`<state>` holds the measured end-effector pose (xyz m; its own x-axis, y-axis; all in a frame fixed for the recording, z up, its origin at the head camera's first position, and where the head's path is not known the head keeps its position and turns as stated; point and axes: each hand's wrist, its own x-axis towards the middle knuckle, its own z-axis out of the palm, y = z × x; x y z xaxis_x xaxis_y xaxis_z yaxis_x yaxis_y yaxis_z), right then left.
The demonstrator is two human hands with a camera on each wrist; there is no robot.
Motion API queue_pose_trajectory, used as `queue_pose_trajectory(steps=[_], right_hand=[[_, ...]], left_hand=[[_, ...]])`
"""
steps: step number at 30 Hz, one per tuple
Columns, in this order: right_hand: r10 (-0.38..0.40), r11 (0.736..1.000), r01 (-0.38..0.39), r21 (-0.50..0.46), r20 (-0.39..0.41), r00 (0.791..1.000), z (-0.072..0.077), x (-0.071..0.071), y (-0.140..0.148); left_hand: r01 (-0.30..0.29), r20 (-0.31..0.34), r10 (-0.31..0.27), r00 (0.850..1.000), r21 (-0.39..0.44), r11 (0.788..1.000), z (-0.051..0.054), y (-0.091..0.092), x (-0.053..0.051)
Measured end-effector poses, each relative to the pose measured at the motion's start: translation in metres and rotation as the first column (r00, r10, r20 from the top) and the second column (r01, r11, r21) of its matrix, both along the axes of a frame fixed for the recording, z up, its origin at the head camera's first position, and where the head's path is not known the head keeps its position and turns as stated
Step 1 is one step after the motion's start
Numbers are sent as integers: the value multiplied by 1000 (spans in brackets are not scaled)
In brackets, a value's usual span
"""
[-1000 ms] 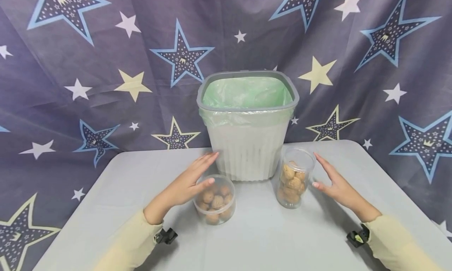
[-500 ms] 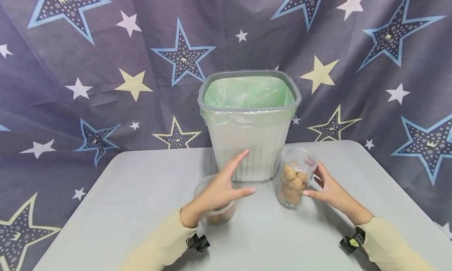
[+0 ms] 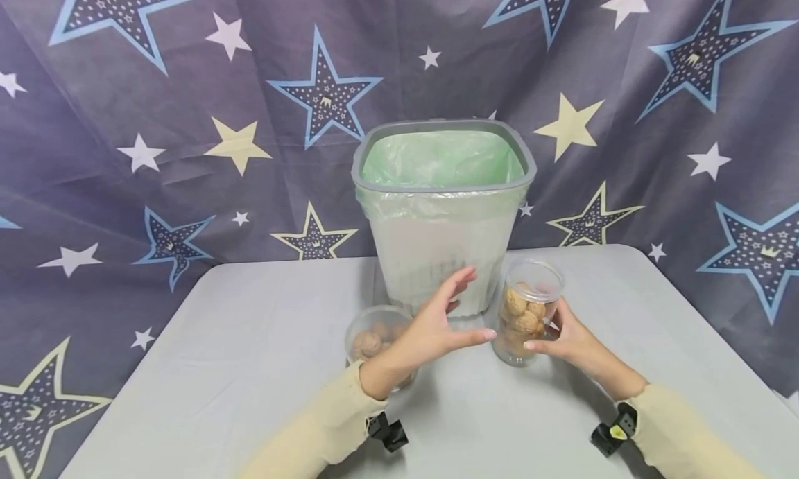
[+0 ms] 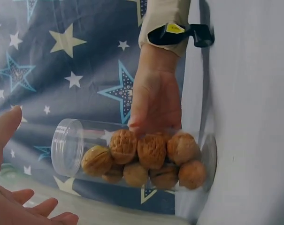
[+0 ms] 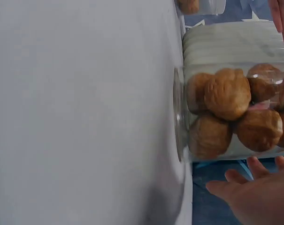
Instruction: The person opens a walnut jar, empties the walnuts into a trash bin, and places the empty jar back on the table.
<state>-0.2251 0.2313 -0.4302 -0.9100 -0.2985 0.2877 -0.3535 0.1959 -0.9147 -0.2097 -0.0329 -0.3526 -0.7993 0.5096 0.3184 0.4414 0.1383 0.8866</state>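
Note:
A tall clear jar of walnuts (image 3: 523, 318) stands upright on the table in front of the bin's right side. My right hand (image 3: 577, 344) is curved round the jar's right side, thumb in front and the other fingers partly hidden behind it. In the head view my left hand (image 3: 433, 326) reaches across from the left, thumb and fingers spread, short of the jar. The left wrist view shows the walnuts (image 4: 151, 150) through the wall, filling the lower part. A low round tub of walnuts (image 3: 368, 337) sits partly behind my left forearm.
A light bin (image 3: 437, 250) with a grey rim and green liner stands at the table's back edge. Behind the grey-white table (image 3: 250, 340) hangs a dark curtain (image 3: 399, 21) with stars.
My left hand has moved right, over and past the low tub, toward the tall jar. My right hand has closed in on the jar's right side. The jar has stayed about where it was.

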Motion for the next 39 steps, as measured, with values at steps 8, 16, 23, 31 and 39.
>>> queue_pose_trajectory(steps=[8, 16, 23, 31, 39], right_hand=[[14, 1000, -14, 5, 51, 999, -6, 1, -2], [19, 999, -23, 34, 100, 995, -12, -1, -3], [41, 999, -40, -13, 185, 982, -14, -2, -3], [62, 997, -51, -53, 221, 973, -14, 2, -3], [10, 1000, -4, -28, 215, 977, -12, 1, -2]], left_hand=[[-31, 62, 26, 998, 82, 996, -6, 19, -8], [-56, 95, 47, 994, 101, 993, -5, 41, -19], [-60, 104, 47, 994, 127, 990, -5, 56, -29], [-55, 75, 46, 996, 126, 991, -9, 63, -35], [-37, 85, 27, 996, 120, 992, -5, 69, -43]])
